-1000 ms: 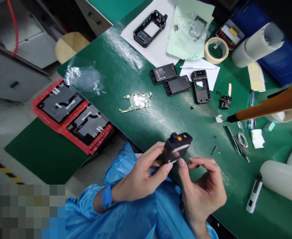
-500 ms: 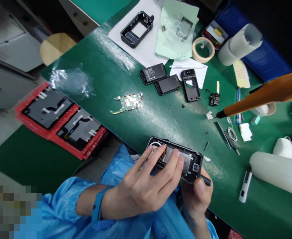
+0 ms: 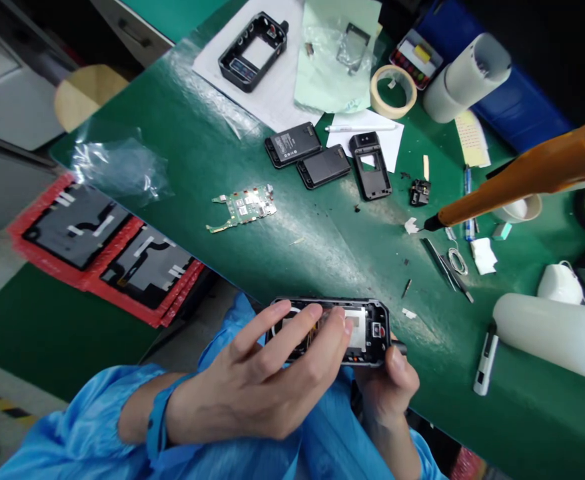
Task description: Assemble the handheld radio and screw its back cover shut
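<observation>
I have a broad lane over the green desk between the circuit board and the held radio housing, only a thin sliver lying in it. Beyond, two battery packs and a back cover form a close row, leaving me little gap. To the right, an orange tapered tool slants across my way, tweezers crowding its tip.

Matt black plastic on handset housing; silvery, metal-look plate inside. Smooth, glossy green benchtop. Clear, crinkled plastic film, shiny. Blue cloth sleeve, slight sheen. White paper sheet, matt.
</observation>
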A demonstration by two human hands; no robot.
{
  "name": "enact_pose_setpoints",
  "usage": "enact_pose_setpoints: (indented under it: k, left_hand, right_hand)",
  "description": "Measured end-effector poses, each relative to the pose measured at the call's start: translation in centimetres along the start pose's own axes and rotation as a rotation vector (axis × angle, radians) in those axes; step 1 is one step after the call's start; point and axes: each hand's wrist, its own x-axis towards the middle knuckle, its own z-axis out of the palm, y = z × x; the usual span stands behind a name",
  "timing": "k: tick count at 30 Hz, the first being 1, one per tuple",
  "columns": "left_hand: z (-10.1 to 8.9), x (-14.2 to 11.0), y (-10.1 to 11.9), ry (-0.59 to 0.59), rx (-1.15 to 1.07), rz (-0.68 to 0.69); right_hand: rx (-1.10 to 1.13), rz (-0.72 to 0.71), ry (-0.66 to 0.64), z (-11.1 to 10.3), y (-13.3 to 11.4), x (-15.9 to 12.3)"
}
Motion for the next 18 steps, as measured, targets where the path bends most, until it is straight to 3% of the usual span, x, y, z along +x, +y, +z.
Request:
enact_pose_setpoints:
  k: [6, 18]
  left_hand:
    - [1.2, -0.3, -0.2, 0.001, -0.155, -0.179]
    - [0.7, 0.4, -1.2, -0.048, -0.213, -0.124]
  right_hand:
    - [-0.015, 0.055, -0.027, 0.2, -0.6, 0.6]
    - [0.000, 0.032, 0.033, 0.4, -0.5, 0.6]
